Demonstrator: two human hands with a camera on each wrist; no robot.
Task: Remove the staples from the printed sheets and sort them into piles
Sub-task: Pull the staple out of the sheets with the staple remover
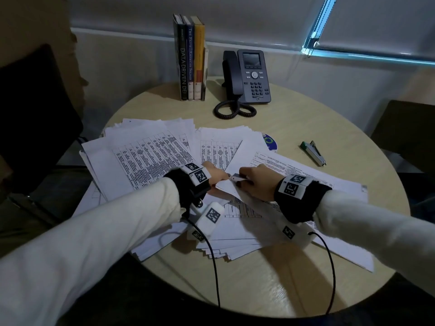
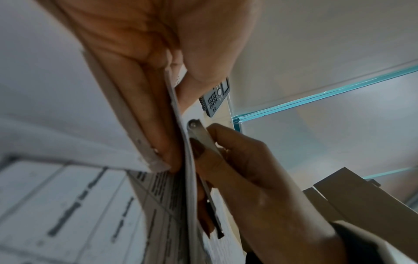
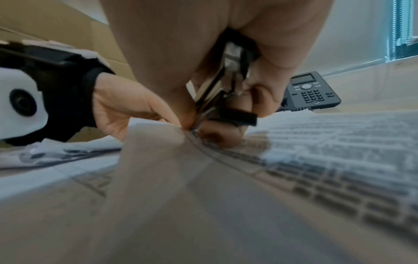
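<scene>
Head view: right hand [image 1: 253,178] grips a metal staple remover [image 1: 236,178] at the corner of a stapled set [image 1: 231,188] on the round table [image 1: 294,128]; left hand [image 1: 215,175] pinches that corner. Left wrist view: thumb and fingers [image 2: 158,114] clamp the sheets. Right wrist view: fingers curl round the remover, its tip on the paper.

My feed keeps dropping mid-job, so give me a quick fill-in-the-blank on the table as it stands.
1. The right hand grips a metal staple ____.
2. The left hand pinches the corner of a ____ of sheets.
3. The green stapler lies to the ____ of the papers.
4. The books stand beside the desk ____.

Missing: remover; bundle; right; phone
</scene>
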